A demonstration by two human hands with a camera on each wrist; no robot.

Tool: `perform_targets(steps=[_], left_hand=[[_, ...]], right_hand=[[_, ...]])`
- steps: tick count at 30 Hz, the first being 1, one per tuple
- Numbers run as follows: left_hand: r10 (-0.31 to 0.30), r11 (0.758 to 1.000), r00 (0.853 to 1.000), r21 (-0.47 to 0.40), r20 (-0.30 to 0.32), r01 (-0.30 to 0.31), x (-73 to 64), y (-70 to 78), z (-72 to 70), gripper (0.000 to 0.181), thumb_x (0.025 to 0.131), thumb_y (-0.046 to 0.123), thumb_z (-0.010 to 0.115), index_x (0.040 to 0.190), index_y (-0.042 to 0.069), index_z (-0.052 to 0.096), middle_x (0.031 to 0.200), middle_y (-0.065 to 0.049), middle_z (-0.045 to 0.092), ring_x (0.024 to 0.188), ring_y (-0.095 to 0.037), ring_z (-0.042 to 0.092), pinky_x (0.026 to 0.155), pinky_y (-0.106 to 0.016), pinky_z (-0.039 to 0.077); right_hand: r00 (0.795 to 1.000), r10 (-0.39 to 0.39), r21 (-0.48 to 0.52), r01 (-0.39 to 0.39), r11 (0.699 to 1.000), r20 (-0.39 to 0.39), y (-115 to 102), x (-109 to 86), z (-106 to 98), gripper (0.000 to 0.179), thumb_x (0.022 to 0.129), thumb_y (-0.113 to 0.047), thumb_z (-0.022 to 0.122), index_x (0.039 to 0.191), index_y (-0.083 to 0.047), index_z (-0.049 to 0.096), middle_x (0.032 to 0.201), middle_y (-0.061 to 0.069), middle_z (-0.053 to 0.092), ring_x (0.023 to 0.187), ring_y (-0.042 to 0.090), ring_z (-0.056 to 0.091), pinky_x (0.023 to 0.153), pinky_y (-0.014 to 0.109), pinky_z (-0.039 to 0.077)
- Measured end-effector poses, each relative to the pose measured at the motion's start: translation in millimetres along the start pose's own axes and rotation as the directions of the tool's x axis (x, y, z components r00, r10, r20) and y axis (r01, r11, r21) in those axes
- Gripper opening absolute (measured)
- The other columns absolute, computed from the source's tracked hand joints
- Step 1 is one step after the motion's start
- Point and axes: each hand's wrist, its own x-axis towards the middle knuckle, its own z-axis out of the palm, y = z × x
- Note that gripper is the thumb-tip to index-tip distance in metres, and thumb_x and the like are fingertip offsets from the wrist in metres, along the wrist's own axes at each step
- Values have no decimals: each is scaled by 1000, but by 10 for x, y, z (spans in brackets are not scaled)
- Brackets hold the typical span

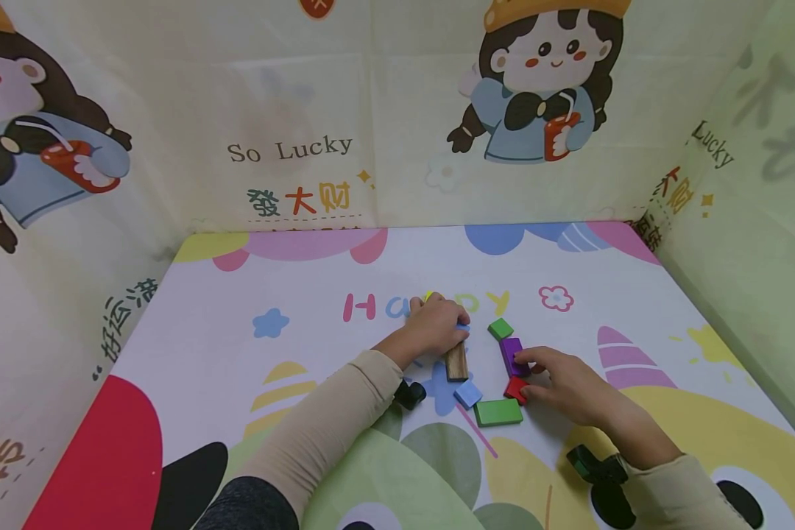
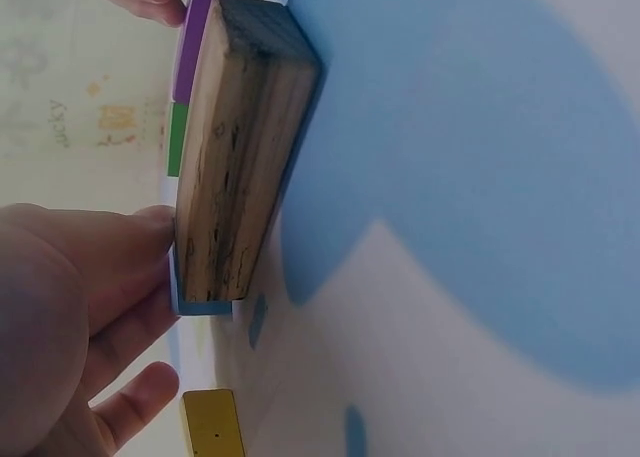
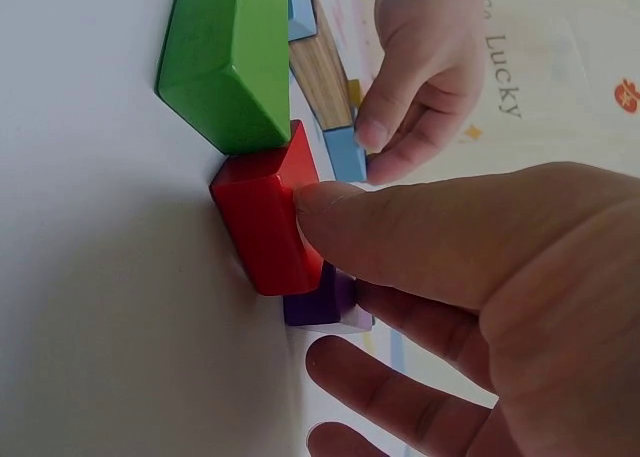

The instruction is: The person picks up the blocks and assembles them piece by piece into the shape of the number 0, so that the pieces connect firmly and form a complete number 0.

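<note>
In the head view, my left hand (image 1: 437, 324) is at the far end of a brown wood-grain block (image 1: 456, 364). Its thumb and finger pinch a small light blue block (image 3: 346, 155), best seen in the right wrist view. My right hand (image 1: 570, 386) has its thumb against a red block (image 3: 262, 217), while the index finger touches a purple block (image 1: 511, 356). The other fingers of that hand are loosely bent and hold nothing. A long green block (image 1: 499, 413) meets the red one at a corner. Another light blue block (image 1: 467, 394) lies between the green and wood-grain blocks.
A small green block (image 1: 500, 328) lies beyond the purple one. Past my left fingers sits a yellow block (image 2: 212, 423). The blocks form a rough ring on a printed tablecloth (image 1: 212, 383). Printed fabric walls (image 1: 411, 147) stand at the back and sides.
</note>
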Motion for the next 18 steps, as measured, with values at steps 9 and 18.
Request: perform_targets(steps=[9, 18], left_hand=[[5, 1000, 1000, 6, 9, -5, 6, 0, -1, 30, 98, 39, 64, 124, 28, 71, 123, 12, 66, 118, -16, 46, 92, -44, 29], [0, 1000, 1000, 5, 11, 0, -12, 17, -24, 28, 98, 38, 64, 123, 28, 72, 123, 12, 66, 120, -16, 46, 93, -45, 29]], right_hand=[[1000, -5, -2, 5, 1000, -6, -1, -5, 4, 46, 85, -16, 79, 126, -3, 63, 120, 12, 64, 104, 32, 61, 89, 54, 50], [1000, -6, 2, 6, 1000, -5, -5, -6, 5, 46, 86, -15, 79, 127, -3, 63, 121, 13, 64, 105, 32, 61, 91, 54, 49]])
